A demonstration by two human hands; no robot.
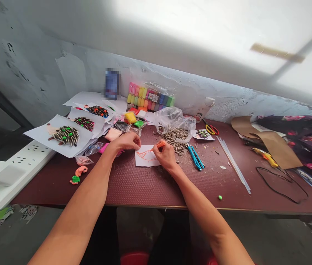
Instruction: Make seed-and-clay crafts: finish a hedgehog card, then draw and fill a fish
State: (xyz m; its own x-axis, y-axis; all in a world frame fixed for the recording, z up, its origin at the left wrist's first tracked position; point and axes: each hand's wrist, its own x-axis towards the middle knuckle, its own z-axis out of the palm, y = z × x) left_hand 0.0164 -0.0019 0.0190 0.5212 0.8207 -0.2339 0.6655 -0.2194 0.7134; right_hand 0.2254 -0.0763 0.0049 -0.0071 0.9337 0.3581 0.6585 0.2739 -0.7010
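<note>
Head view: orange marker (160, 144) in hand over a partly drawn white paper (145, 157)

At the near edge of the brown tabletop (150, 191) we record one small green ball (220, 197). Farther in at left lies a lump of peach and green clay (79, 174), near a white power strip (14, 171).

We find the white paper flat on the tabletop, between the two hands, bearing a curved orange outline with short strokes. The right hand (166, 155) is closed around the orange marker, its tip down at the drawing. The left hand (129, 141) has its fingers bent at the paper's far left corner; whether they pinch it we cannot tell.

To the right we note a blue cutter (196, 157) lying aslant, several clear sticks (234, 165) well apart from it, and a yellow glue gun (269, 159).

Just beyond the right hand, striped seeds (174, 137) lie heaped at a clear plastic bag (169, 118). To the left we see sheets bearing seed-covered shapes (66, 136). Farther back are open scissors (212, 129), yellow clay (130, 117) and, against the wall (89, 70), a multicoloured clay pack (150, 97).
</note>
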